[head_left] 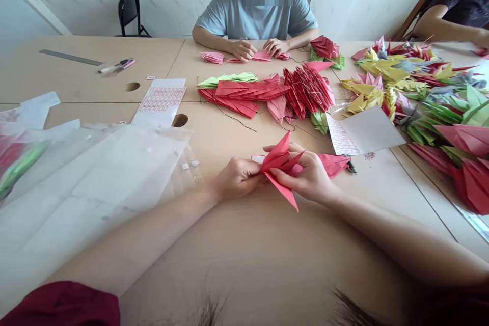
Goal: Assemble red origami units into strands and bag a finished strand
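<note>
A red folded paper crane (281, 165) is held just above the wooden table (248, 244), between both hands. My left hand (236, 179) pinches its left side with the fingers closed. Closed fingers of my right hand (307, 177) wrap round its right side. Another red folded piece (334, 164) lies on the table right behind my right hand. Small white sticker bits (190, 164) lie to the left of my left hand.
Clear plastic bags (95, 183) cover the left of the table. Stacks of red and green folded cranes (263, 92) sit mid-table, and a large mixed pile (439, 102) fills the right. Sticker sheets (162, 99) (362, 132) lie nearby. A person opposite folds pink paper (260, 56).
</note>
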The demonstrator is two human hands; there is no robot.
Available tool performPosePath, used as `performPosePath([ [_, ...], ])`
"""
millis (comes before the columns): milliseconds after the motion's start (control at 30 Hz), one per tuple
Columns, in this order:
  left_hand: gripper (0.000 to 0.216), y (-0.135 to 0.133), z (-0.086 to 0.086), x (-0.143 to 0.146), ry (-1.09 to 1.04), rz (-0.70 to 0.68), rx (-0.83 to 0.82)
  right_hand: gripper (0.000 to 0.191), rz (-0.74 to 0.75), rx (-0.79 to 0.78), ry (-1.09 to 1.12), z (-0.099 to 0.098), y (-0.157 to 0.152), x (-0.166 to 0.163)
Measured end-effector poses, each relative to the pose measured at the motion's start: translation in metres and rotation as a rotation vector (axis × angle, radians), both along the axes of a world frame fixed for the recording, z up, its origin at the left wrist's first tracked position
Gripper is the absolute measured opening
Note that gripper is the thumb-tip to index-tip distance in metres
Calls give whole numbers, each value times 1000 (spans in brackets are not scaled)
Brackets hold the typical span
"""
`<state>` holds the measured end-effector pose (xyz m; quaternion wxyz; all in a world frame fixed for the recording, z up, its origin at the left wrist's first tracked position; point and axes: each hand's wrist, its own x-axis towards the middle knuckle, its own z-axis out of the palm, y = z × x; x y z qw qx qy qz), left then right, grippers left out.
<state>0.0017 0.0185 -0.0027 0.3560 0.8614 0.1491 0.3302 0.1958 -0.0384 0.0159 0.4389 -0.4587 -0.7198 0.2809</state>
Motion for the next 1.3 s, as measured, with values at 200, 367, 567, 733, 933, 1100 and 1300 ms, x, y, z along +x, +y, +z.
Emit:
performPosePath([
  [200,29,-3,10,-2,28,-1,-245,6,-14,17,39,4,3,13],
  [367,23,-2,6,-2,-11,118,-209,8,4,-17,81,2,3,13],
  [567,22,0,-1,0,32,208,-22,10,3,-29,92,1,2,11],
  [733,19,3,-2,0,34,176,-31,11,-29,41,149,8,4,21],
  [933,15,3,-3,-2,21,147,-36,8,-147,24,272,19,4,27],
  [1100,15,3,-1,-1,11,113,-31,27,-29,-108,364,14,4,26],
  [1300,19,3,-2,0,19,25,5,19,72,-371,77,6,1,19],
])
